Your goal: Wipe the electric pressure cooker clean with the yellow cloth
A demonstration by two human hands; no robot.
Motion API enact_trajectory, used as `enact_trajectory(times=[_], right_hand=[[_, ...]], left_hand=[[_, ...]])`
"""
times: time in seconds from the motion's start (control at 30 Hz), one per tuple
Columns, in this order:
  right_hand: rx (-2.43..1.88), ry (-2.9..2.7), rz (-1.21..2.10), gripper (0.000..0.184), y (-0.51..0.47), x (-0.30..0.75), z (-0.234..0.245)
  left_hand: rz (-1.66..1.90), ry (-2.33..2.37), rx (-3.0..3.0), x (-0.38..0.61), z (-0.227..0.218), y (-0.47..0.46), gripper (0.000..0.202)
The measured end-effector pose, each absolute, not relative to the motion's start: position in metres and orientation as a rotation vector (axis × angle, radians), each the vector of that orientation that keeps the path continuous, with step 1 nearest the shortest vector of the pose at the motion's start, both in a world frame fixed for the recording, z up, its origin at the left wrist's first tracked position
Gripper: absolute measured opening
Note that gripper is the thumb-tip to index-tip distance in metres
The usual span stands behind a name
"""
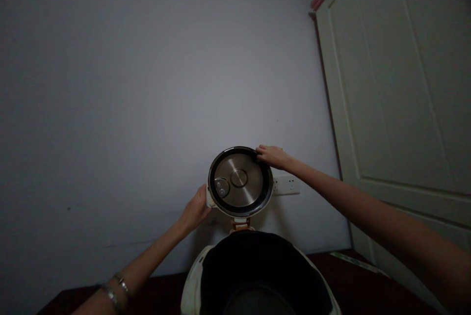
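A white rice cooker [191,290] sits at the bottom of the view with its lid raised upright on a hinge [241,225]. Its dark inner pot [257,268] lies open below me. The lid's underside shows a stainless steel plate [239,180] inside a black seal ring [210,182], with a small valve at its lower left. My left hand [195,209] grips the lid's white left edge. My right hand [272,157] curls over the lid's upper right rim.
A white wall socket strip [286,185] sits on the grey wall behind the lid. A white panelled door [386,84] stands at the right. The cooker rests on a dark reddish-brown surface [147,298], with a paper strip [358,262] lying at the right.
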State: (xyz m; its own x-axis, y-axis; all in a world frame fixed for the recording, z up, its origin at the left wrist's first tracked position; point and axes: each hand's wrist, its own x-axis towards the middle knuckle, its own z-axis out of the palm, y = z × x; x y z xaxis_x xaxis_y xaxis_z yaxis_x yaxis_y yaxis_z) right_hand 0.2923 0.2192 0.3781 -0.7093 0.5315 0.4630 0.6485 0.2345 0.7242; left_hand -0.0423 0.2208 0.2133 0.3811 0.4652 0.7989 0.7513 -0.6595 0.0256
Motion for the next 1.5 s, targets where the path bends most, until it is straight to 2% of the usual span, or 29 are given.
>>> enact_trajectory(times=[0.3,0.37,0.53,0.63,0.83,0.93,1.2,1.4,1.5], right_hand=[[-1.134,-2.478,-1.447,0.022,0.214,0.313,0.274],[-1.101,-2.55,-1.464,0.019,0.213,0.307,0.273],[-1.2,-2.509,-1.454,0.02,0.214,0.299,0.314],[-1.25,-2.494,-1.419,0.021,0.216,0.297,0.323],[-1.269,-2.642,-1.285,0.013,0.209,0.274,0.27],[-1.26,-2.688,-1.224,0.014,0.205,0.264,0.248],[-1.307,-2.488,-1.249,0.019,0.203,0.288,0.269],[-1.394,-2.493,-1.047,0.016,0.198,0.255,0.237],[-1.313,-2.532,-0.999,0.015,0.195,0.225,0.24]], left_hand=[[-1.196,-1.084,-2.283,-0.039,0.215,0.218,0.073],[-1.18,-1.079,-2.301,-0.038,0.216,0.215,0.071],[-1.202,-1.089,-2.324,-0.039,0.217,0.215,0.071],[-1.21,-1.072,-2.323,-0.04,0.217,0.216,0.073],[-1.157,-1.075,-2.335,-0.037,0.22,0.212,0.069],[-1.155,-1.12,-2.329,-0.035,0.222,0.21,0.07],[-1.174,-1.135,-2.347,-0.036,0.219,0.213,0.071],[-1.205,-1.154,-2.349,-0.037,0.218,0.214,0.071],[-1.23,-1.169,-2.353,-0.037,0.217,0.216,0.07]])
